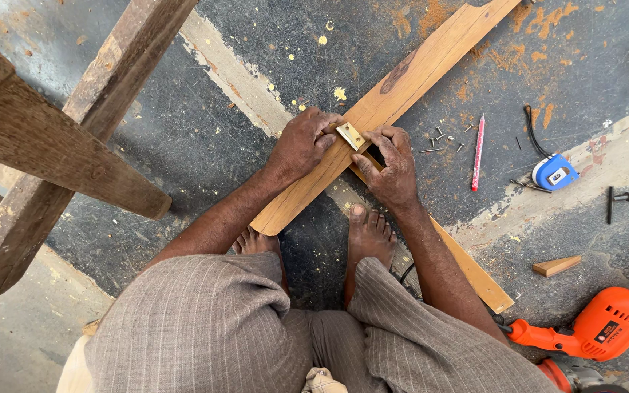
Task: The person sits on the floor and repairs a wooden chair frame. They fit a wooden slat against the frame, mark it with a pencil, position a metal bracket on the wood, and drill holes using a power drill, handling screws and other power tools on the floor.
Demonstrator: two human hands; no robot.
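Between both thumbs, a brass hinge sits on the plank; left hand and right hand each grip narrowly, pinching hinge against wood. It could slide askew, I judge, if either thumb eases. At 3 o'clock lie screws, pencil, tape measure; at 5, a drill. Nothing blocks them.

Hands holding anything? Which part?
Both hands, left hand and right hand, press a small brass hinge by its ends against the wooden board.
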